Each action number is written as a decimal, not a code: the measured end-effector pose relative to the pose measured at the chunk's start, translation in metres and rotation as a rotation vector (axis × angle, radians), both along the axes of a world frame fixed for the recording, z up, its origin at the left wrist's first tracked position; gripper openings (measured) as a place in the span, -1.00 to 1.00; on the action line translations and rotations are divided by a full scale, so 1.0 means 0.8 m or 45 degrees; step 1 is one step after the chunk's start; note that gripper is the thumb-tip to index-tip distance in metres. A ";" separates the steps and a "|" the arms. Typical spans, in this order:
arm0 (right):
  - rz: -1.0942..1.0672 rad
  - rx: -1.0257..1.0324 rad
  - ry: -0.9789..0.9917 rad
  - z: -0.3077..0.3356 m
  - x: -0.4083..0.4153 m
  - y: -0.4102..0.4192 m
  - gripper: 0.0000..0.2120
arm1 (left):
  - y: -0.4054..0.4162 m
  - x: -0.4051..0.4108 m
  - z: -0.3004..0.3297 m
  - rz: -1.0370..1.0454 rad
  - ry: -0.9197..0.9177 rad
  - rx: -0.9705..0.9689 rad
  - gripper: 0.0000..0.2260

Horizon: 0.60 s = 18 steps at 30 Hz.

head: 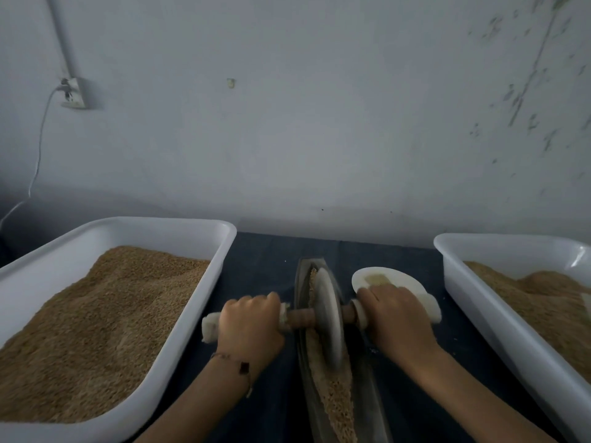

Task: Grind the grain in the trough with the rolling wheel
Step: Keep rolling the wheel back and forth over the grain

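While your left hand and right hand curl tight round the padded axle handles, the smooth grey rolling wheel stands upright in the narrow boat-shaped metal trough, on coarse tan grain, between two white plastic tubs of meal.

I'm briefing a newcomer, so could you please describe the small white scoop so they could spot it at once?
Find the metal trough on the dark cloth between two white tubs. The scoop lies just right of it, behind the right hand: small, round, nearly empty, unlike the grain-filled tubs.
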State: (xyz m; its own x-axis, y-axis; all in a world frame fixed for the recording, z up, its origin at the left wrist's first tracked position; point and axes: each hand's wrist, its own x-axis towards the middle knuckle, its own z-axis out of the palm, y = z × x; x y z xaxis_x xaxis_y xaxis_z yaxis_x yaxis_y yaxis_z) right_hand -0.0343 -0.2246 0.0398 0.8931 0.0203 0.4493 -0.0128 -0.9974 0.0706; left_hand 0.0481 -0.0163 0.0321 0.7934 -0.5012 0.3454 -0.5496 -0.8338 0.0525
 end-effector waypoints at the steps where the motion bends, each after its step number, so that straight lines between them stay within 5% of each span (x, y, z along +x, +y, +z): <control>1: 0.020 0.023 0.011 0.004 -0.018 0.006 -0.60 | 0.006 -0.014 0.005 -0.016 0.040 0.034 -0.85; 5: -0.024 0.057 0.321 0.015 -0.076 0.018 -0.77 | 0.030 -0.069 0.024 -0.078 0.103 0.142 -0.83; 11: 0.034 0.021 0.640 0.023 -0.093 0.000 -0.72 | 0.044 -0.095 0.040 -0.260 -0.065 0.080 -0.45; 14: -0.081 0.045 0.486 0.011 -0.079 0.008 -0.87 | 0.037 -0.079 0.022 -0.222 0.084 0.126 -0.56; 18: -0.166 0.040 0.267 -0.009 -0.016 -0.006 -0.87 | 0.008 -0.030 0.003 0.016 -0.048 0.101 -0.86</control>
State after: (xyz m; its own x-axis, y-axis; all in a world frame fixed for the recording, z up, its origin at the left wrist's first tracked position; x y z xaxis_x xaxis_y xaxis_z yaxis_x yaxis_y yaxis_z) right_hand -0.0474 -0.2292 0.0326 0.9611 -0.1122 0.2522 -0.1298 -0.9901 0.0541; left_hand 0.0239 -0.0103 0.0344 0.7872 -0.5181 0.3345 -0.5392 -0.8415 -0.0346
